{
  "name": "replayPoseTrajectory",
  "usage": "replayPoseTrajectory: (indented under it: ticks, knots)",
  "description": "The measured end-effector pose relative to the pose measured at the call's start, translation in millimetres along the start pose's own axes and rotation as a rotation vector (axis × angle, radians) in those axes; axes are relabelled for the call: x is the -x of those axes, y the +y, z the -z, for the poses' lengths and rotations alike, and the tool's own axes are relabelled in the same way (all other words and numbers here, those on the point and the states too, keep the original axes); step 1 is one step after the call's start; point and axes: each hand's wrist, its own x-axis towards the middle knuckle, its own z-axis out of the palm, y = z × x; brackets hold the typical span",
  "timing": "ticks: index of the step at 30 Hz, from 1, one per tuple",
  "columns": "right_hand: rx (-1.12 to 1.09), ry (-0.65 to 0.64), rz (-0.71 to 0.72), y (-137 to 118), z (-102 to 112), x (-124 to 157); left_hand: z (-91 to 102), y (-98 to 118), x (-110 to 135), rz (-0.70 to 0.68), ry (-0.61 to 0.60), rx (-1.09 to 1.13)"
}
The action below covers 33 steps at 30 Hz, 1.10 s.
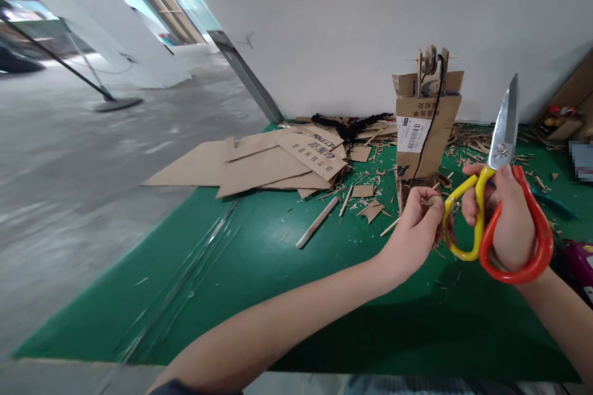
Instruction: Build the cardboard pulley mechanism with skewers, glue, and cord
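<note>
My right hand [512, 216] is closed around the scissors [503, 142], which have one yellow and one red handle; the blades are together and point up. My left hand [414, 237] is closed in a pinch beside the yellow handle, its fingertips on something small that I cannot make out. A thin wooden stick [390, 226] shows just left of that hand. Right behind the hands stands an upright cardboard structure [430, 129] with a white label. At its top sits a small cardboard wheel [430, 58], and a black cord [434, 114] hangs down the front.
Flat cardboard pieces [259, 166] lie overlapped at the left on the green table [250, 296]. Black string [352, 126] and cardboard scraps [370, 210] are scattered near the white partition [343, 37]. A flat wooden strip [317, 222] lies mid-table. A purple object [579, 262] is at the right edge.
</note>
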Motion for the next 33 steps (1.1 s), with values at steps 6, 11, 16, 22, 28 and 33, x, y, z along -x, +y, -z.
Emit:
replayPoseTrajectory:
  ticks: [6,11,16,22,28,33]
  knots:
    - [0.09,0.0,0.121,5.6,-6.5,13.4,8.7,-9.0,-5.7,-0.323,0.043,-0.364]
    - [0.14,-0.024,0.239,11.6,-0.8,11.8,14.7,-9.0,-9.3,-0.35,0.079,-0.425]
    - [0.155,-0.067,0.351,32.7,13.7,-3.1,25.5,7.1,-14.3,-0.57,0.132,-0.583]
    - [0.226,-0.002,0.304,43.3,20.7,-5.9,25.7,13.7,-9.2,-0.695,-0.001,-0.874]
    - [0.195,-0.01,0.438,40.5,26.7,-9.0,30.4,11.6,-11.7,-0.683,0.021,-1.216]
    - [0.228,-0.078,0.432,33.6,34.9,-10.6,37.9,19.8,-21.4,-0.631,0.18,-1.599]
